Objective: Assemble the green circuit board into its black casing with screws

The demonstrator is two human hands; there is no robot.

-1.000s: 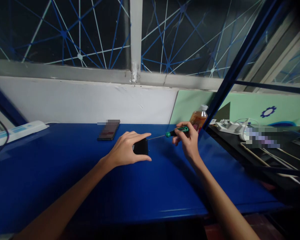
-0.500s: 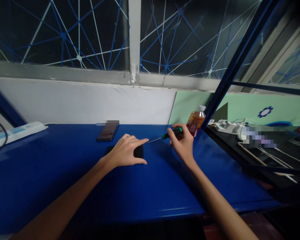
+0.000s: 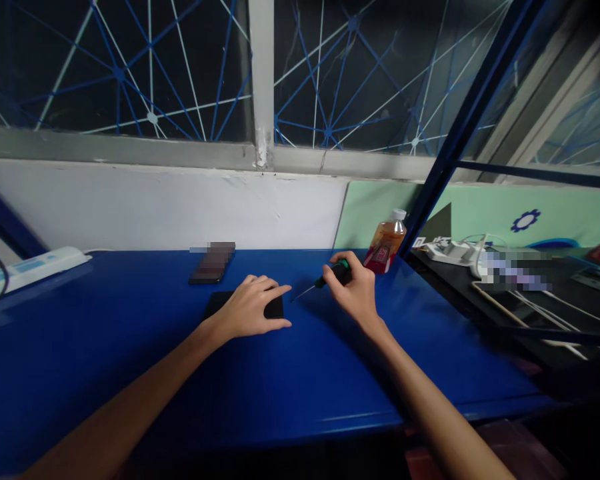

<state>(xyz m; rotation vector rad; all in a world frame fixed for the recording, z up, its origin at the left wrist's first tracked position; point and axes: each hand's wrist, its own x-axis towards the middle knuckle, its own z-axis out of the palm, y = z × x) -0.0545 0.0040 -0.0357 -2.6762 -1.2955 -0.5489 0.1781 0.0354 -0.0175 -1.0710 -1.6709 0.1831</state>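
My left hand (image 3: 253, 307) rests with its fingers spread over a flat black object (image 3: 274, 308) on the blue table (image 3: 280, 393); thumb and index finger reach past its right edge. The hand hides much of that object. To the right, my right hand (image 3: 353, 287) is closed around the green and black handle of a screwdriver (image 3: 319, 283). Its thin shaft slants down and left, and the tip is at or just above the tabletop, beside my left fingertips. A tiny dark speck shows at the tip, too small to make out.
Behind the left hand lies a dark phone (image 3: 211, 265). A bottle (image 3: 386, 241) with a white cap stands behind the right hand. A white power strip (image 3: 35, 272) lies at the far left. Cables and chargers (image 3: 460, 253) cover a black surface at the right, beyond a blue post (image 3: 443, 160).
My right hand has moved slightly left, and the screwdriver tip has dropped to the small speck near my left hand. The whole view has shifted a little.
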